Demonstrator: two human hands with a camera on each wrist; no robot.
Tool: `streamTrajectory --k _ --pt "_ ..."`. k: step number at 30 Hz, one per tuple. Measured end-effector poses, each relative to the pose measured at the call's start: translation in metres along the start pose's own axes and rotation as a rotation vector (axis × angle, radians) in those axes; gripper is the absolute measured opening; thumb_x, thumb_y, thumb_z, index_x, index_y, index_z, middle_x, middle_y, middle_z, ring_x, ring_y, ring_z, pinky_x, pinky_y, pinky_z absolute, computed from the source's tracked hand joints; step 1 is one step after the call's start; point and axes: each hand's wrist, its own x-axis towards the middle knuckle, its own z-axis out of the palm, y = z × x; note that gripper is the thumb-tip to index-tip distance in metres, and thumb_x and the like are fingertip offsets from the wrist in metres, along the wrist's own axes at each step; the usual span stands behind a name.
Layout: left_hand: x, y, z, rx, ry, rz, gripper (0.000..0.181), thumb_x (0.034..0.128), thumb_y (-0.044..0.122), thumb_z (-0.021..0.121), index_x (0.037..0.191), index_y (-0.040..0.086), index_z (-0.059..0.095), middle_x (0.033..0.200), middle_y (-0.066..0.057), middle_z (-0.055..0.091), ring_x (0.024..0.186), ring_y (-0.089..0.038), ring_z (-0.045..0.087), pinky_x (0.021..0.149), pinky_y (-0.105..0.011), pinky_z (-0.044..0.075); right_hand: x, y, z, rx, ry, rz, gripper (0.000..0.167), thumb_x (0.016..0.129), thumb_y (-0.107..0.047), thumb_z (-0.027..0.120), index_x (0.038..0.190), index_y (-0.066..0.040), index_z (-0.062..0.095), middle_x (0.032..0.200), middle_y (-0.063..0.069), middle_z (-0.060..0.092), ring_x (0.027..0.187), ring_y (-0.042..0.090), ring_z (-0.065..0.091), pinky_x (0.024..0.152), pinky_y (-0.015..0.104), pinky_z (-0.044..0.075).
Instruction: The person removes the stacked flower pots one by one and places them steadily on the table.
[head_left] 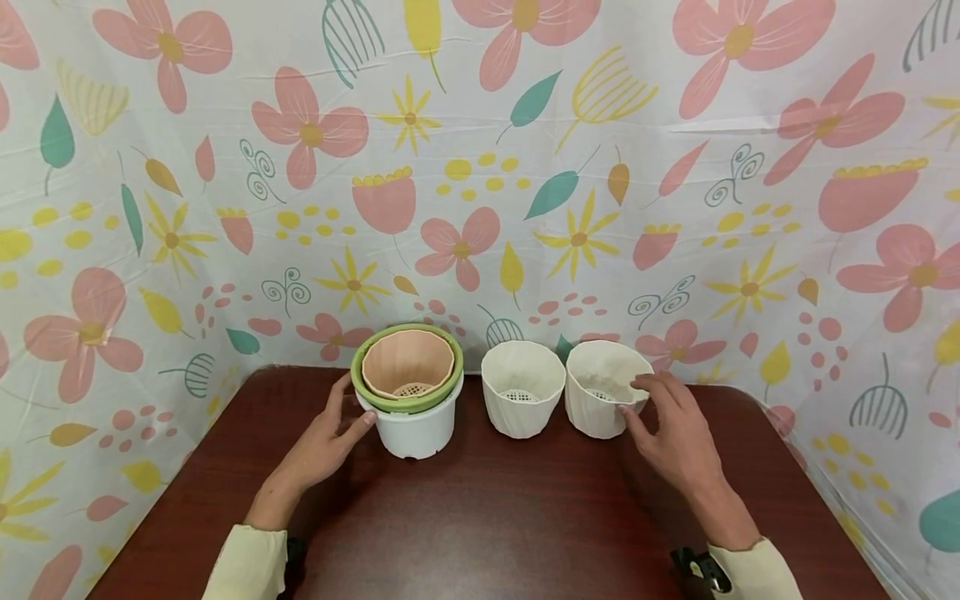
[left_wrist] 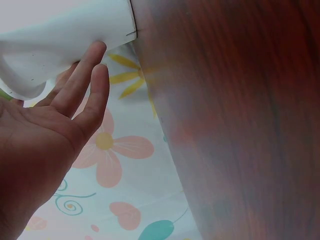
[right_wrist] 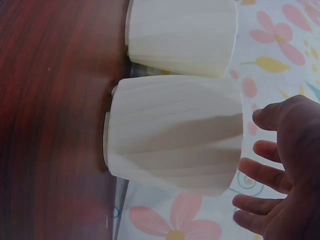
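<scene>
At the left of the table stands a stack of flower pots: a peach pot (head_left: 408, 364) inside a green pot (head_left: 360, 389), both set in a white pot (head_left: 417, 432). My left hand (head_left: 330, 433) is at the stack's left side, its loosely extended fingers (left_wrist: 80, 87) against or very near the white pot's wall. To the right are two cream fluted pots, a middle one (head_left: 522, 408) and a right one (head_left: 592, 412), upright with meshed bottoms. My right hand (head_left: 678, 433) is spread beside the right pot's rim; in the right wrist view its thumb stands apart from the pot.
The dark red-brown wooden table (head_left: 525, 525) carries the pots along its back edge. A flower-printed cloth (head_left: 465, 167) hangs right behind them and at both sides. The two cream pots stand close together, with a gap between them and the stack.
</scene>
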Motion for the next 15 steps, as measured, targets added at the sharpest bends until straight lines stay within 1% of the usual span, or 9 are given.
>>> streamTrajectory --k 4,8,11,15 --pt "0.0008 0.0004 -0.0003 -0.004 0.0 0.003 0.078 0.1099 0.046 0.058 0.168 0.03 0.008 0.15 -0.018 0.05 0.126 -0.035 0.066 0.105 -0.06 0.052 0.0015 -0.0029 -0.0018 0.004 0.006 -0.006 0.047 0.079 -0.002 0.091 0.119 0.001 0.068 0.122 0.017 0.066 0.117 0.038 0.061 0.094 0.053 0.049" --pt "0.0008 0.001 -0.0006 -0.004 -0.001 0.0 0.078 0.1098 0.046 0.058 0.168 0.031 0.008 0.15 -0.018 0.05 0.126 -0.036 0.066 0.105 -0.06 0.052 0.0029 -0.0054 -0.0031 0.017 0.022 -0.028 0.046 0.078 -0.002 0.091 0.118 0.001 0.068 0.122 0.017 0.066 0.118 0.038 0.061 0.094 0.051 0.047" --pt "0.0004 0.0012 -0.0006 -0.003 -0.003 -0.002 0.078 0.1098 0.046 0.058 0.168 0.03 0.008 0.15 -0.018 0.05 0.126 -0.035 0.066 0.105 -0.059 0.052 0.0037 -0.0074 -0.0041 0.025 0.029 -0.042 0.046 0.078 -0.002 0.091 0.118 0.001 0.069 0.122 0.017 0.066 0.118 0.038 0.061 0.095 0.049 0.046" --pt "-0.0001 0.0012 -0.0003 -0.002 -0.003 0.001 0.079 0.1099 0.046 0.058 0.168 0.03 0.008 0.15 -0.018 0.05 0.126 -0.035 0.066 0.105 -0.059 0.052 0.0048 -0.01 -0.0056 0.031 0.024 -0.051 0.045 0.079 -0.003 0.091 0.118 0.0 0.069 0.123 0.016 0.067 0.119 0.037 0.061 0.1 0.042 0.044"
